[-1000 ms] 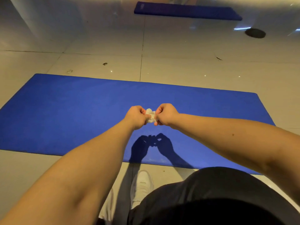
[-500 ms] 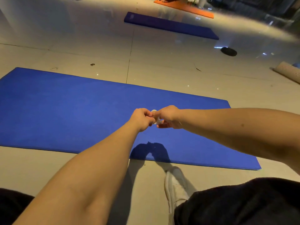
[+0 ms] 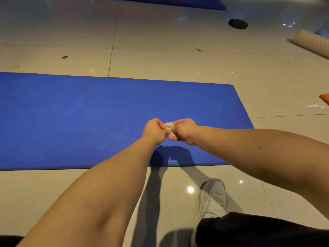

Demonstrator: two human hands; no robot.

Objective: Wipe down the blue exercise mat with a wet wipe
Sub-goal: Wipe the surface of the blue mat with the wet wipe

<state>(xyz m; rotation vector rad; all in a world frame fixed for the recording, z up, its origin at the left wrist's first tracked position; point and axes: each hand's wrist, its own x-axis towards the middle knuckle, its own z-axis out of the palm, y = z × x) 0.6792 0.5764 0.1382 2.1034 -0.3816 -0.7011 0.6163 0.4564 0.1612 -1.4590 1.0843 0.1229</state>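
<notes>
Two hands meet above one flat blue foam exercise mat [image 3: 89, 118], which lies on the glossy beige tiled floor [image 3: 160, 50]. The left hand [image 3: 154, 131] and right hand [image 3: 184, 130] both pinch a single crumpled white wet wipe [image 3: 169, 128] between them — held in the air, off the mat. One white sneaker [image 3: 212, 196] stands on the tiles; one rolled beige mat [image 3: 311, 42] lies far right.

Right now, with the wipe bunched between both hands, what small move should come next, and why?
Probably draw the hands apart to unfold the crumpled white wet wipe: left hand and right hand both pinch it as a small wad above the flat blue exercise mat, not touching it.
</notes>
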